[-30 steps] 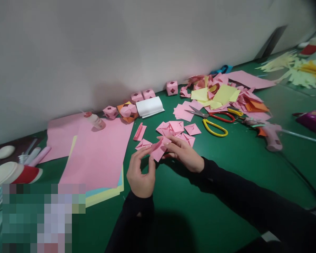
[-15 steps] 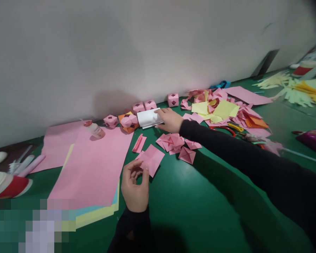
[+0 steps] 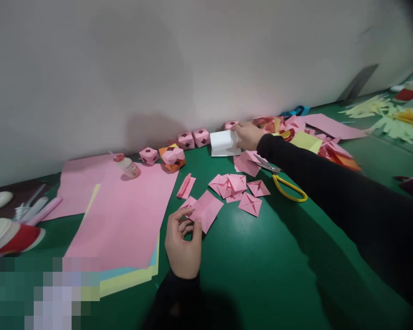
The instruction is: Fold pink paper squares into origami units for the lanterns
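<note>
My left hand (image 3: pixel 184 240) pinches a creased pink paper square (image 3: pixel 208 210) between thumb and fingers, just above the green table. Another pink folded piece (image 3: pixel 188 202) lies partly behind it. Farther back, near the wall, my right hand (image 3: pixel 249 136) grips the right end of a folded white paper (image 3: pixel 223 143); some of its fingers are hidden. In front of that paper lie several folded pink squares (image 3: pixel 229 184), with a narrow folded pink strip (image 3: pixel 186 186) to their left. Scissors with a yellow handle (image 3: pixel 289 190) rest below my right forearm, their blades over pink paper (image 3: pixel 247 163).
Folded pink paper balls (image 3: pixel 201 137) line the wall, one with orange (image 3: pixel 172 157). Large pink sheets (image 3: pixel 124 215) and a small bottle (image 3: pixel 127 166) are at left, near a red-and-white cup (image 3: pixel 15 236). Yellow paper scraps (image 3: pixel 306 141) and pink ones pile up at right.
My right hand has moved right along the wall with the white paper. The yellow-handled scissors now show nearer, below my forearm. My left hand keeps its pinch on the pink square.
</note>
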Demonstrator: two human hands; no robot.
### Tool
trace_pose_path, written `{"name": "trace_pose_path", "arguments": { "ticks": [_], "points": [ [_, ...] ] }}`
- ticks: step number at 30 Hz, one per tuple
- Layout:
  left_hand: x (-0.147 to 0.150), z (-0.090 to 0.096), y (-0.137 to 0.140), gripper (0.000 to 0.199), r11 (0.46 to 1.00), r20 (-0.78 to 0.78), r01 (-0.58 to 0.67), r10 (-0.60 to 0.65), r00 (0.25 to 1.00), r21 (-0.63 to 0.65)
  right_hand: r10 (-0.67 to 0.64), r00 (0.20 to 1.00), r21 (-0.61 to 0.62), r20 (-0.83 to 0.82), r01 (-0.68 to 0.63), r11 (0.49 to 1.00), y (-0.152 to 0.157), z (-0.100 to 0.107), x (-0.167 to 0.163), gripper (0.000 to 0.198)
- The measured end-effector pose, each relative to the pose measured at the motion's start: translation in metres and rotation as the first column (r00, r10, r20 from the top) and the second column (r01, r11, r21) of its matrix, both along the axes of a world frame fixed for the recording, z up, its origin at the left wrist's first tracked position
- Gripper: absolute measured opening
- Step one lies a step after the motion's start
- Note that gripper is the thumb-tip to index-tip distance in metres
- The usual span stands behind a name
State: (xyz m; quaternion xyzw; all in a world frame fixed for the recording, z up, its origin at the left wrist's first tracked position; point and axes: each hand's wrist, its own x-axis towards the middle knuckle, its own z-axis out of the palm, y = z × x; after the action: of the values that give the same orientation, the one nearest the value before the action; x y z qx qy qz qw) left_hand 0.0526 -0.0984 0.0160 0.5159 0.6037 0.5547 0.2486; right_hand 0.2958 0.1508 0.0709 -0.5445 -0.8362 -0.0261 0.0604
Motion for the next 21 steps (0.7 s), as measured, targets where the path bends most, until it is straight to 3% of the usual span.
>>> {"name": "trace_pose_path", "arguments": {
  "ticks": [3,8,12,15,16,18,21],
  "points": [
    [0.001,0.000,0.000,0.018,1.000,-0.018,0.017,-0.017,1.000,-0.009,-0.040,0.999,-0.030,-0.022,0.040,0.999,-0.002,-0.014,0.006,0.059],
    [0.000,-0.001,0.001,0.022,1.000,-0.032,0.025,-0.026,0.999,-0.018,-0.044,0.991,-0.032,-0.124,0.040,0.999,-0.004,-0.028,-0.012,0.068],
    [0.000,-0.001,0.005,0.030,0.999,-0.003,0.043,-0.043,0.999,-0.031,-0.025,0.974,-0.017,-0.223,0.022,1.000,-0.014,-0.015,-0.029,0.078],
    [0.001,-0.001,0.010,0.036,0.998,0.042,0.061,-0.061,0.997,-0.013,-0.023,0.940,0.023,-0.341,0.033,0.999,-0.052,-0.001,-0.044,0.065],
    [0.002,-0.001,0.012,0.037,0.997,0.055,0.072,-0.072,0.996,0.000,-0.008,0.855,-0.003,-0.519,0.007,1.000,-0.072,0.002,-0.050,0.054],
    [0.004,-0.002,0.016,0.039,0.996,0.079,0.081,-0.083,0.993,0.029,-0.040,0.602,-0.165,-0.797,-0.154,0.974,-0.119,0.003,-0.060,0.040],
    [0.008,-0.001,0.020,0.037,0.994,0.105,0.100,-0.104,0.989,0.049,-0.208,0.339,-0.309,-0.918,-0.278,0.910,-0.182,-0.011,-0.071,0.053]
  ]
}}
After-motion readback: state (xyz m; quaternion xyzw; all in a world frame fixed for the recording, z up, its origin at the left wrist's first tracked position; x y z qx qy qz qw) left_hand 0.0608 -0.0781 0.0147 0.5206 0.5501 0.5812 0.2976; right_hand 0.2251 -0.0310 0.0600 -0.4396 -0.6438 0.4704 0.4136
